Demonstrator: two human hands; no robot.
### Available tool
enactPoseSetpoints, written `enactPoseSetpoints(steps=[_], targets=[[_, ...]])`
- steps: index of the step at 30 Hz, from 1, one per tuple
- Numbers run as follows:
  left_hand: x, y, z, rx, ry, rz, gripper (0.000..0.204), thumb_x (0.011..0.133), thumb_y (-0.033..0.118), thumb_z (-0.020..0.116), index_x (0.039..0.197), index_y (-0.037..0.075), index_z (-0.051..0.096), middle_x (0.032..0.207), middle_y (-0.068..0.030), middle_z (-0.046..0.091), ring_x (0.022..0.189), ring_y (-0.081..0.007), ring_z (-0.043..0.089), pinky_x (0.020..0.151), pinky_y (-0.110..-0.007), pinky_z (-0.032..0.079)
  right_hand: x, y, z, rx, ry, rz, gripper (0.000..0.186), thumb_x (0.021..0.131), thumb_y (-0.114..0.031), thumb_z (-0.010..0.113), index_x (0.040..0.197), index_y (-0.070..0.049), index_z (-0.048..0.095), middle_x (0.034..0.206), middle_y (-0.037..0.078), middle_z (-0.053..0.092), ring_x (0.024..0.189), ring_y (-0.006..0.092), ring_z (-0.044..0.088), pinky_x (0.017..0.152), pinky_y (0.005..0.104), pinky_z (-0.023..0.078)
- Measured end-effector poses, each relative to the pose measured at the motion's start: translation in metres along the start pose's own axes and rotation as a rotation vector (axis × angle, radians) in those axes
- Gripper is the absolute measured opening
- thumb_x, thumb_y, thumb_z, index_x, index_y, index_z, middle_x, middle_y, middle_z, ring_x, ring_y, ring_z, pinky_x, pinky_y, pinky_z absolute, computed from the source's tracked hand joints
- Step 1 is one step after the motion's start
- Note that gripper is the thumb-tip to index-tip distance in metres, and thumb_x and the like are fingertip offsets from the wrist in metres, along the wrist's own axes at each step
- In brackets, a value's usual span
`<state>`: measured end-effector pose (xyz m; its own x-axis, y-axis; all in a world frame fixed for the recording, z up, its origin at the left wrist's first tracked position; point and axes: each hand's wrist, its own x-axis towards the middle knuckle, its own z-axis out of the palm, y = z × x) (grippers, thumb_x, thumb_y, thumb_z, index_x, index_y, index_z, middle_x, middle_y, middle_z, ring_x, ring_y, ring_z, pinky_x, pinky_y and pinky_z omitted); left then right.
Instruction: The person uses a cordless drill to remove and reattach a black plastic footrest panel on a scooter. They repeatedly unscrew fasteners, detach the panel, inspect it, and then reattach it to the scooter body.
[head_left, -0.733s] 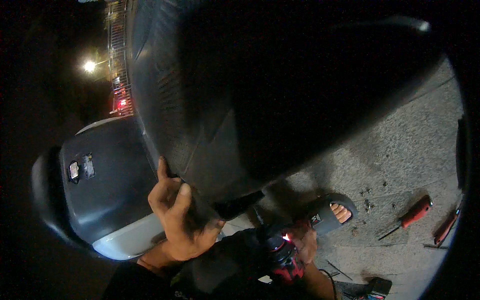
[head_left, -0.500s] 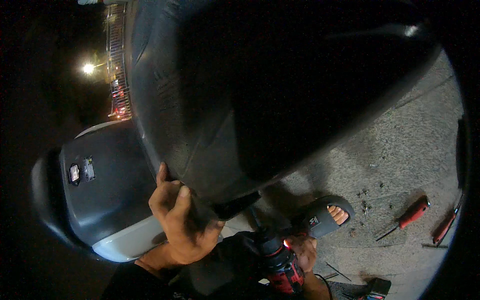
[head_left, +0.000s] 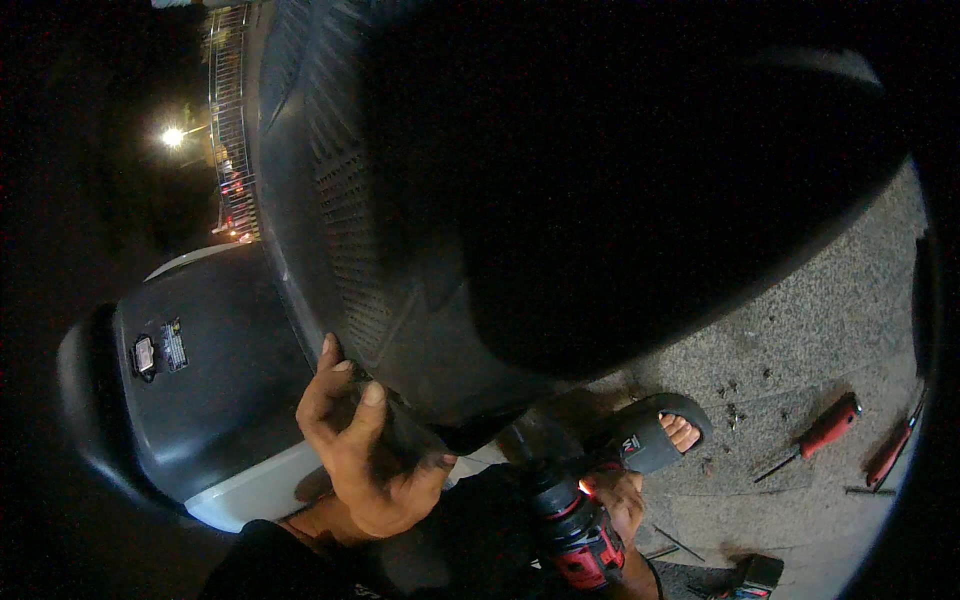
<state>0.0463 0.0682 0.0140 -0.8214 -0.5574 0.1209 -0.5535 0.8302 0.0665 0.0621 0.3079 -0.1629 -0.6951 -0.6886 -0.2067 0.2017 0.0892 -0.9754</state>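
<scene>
A large dark plastic panel point(head_left: 420, 290), with rows of ribs and small dimples along its left part, fills the upper middle close to me. My left hand point(head_left: 372, 455) pinches its lower left corner, thumb on the near face and fingertips curled over the edge. Below the panel, my right hand point(head_left: 622, 503) is wrapped around a red and black cordless drill point(head_left: 583, 548). A small light glows red-white beside its trigger area. The drill's front end points up toward the panel's lower edge, apart from it; its bit is hard to make out in the dark.
A black scooter-like body with a light side panel point(head_left: 205, 345) stands at the left. On the paving point(head_left: 770, 330) lie several small screws point(head_left: 735, 412), a red-handled screwdriver point(head_left: 825, 430), another red-handled tool point(head_left: 888, 458) and a black box-shaped item point(head_left: 762, 575). My sandalled foot point(head_left: 660, 430) is near the drill.
The drill and my right hand have drawn down and slightly right, away from the panel's lower edge. The panel has shifted a little, while my left hand keeps its grip, slightly lower.
</scene>
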Motion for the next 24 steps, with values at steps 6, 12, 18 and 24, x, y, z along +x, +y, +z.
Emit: enactPoseSetpoints(steps=[6, 12, 18, 24], targets=[[0.000, -0.002, 0.001, -0.055, 0.003, -0.052, 0.072, 0.070, 0.039, 0.083, 0.130, 0.008, 0.058, 0.133, -0.0264, 0.043, 0.132, -0.0491, 0.042, 0.108, -0.063, 0.033, 0.008, -0.008, -0.002, -0.023, 0.020, -0.045, 0.024, 0.070, -0.009, 0.077, 0.094, -0.010, 0.073, 0.094, 0.007, 0.074, 0.082, 0.0223, 0.069, 0.080, 0.0357, 0.047], [0.004, 0.000, -0.007, -0.034, -0.045, -0.022, 0.073, 0.066, 0.033, 0.083, 0.129, 0.008, 0.058, 0.133, -0.0254, 0.045, 0.131, -0.0476, 0.043, 0.107, -0.061, 0.034, 0.001, 0.007, 0.001, 0.025, 0.021, -0.073, 0.025, 0.069, -0.008, 0.077, 0.094, -0.009, 0.072, 0.094, 0.007, 0.074, 0.081, 0.0237, 0.069, 0.079, 0.0366, 0.047], [0.002, 0.006, -0.003, -0.044, -0.005, -0.090, 0.072, 0.064, 0.031, 0.083, 0.126, 0.006, 0.058, 0.136, -0.0271, 0.044, 0.133, -0.0449, 0.042, 0.108, -0.056, 0.034, 0.010, 0.002, -0.002, 0.006, 0.000, -0.055, 0.028, 0.069, -0.008, 0.077, 0.097, -0.009, 0.072, 0.094, 0.007, 0.074, 0.082, 0.0240, 0.070, 0.079, 0.0365, 0.047], [0.007, 0.008, -0.004, -0.028, -0.017, -0.058, 0.080, 0.068, 0.035, 0.085, 0.131, 0.001, 0.050, 0.139, -0.0271, 0.042, 0.134, -0.0427, 0.041, 0.109, -0.051, 0.034, 0.010, 0.009, -0.004, 0.060, -0.015, -0.073, 0.032, 0.070, -0.007, 0.076, 0.102, -0.009, 0.072, 0.093, 0.007, 0.074, 0.083, 0.0255, 0.069, 0.079, 0.0376, 0.048]])
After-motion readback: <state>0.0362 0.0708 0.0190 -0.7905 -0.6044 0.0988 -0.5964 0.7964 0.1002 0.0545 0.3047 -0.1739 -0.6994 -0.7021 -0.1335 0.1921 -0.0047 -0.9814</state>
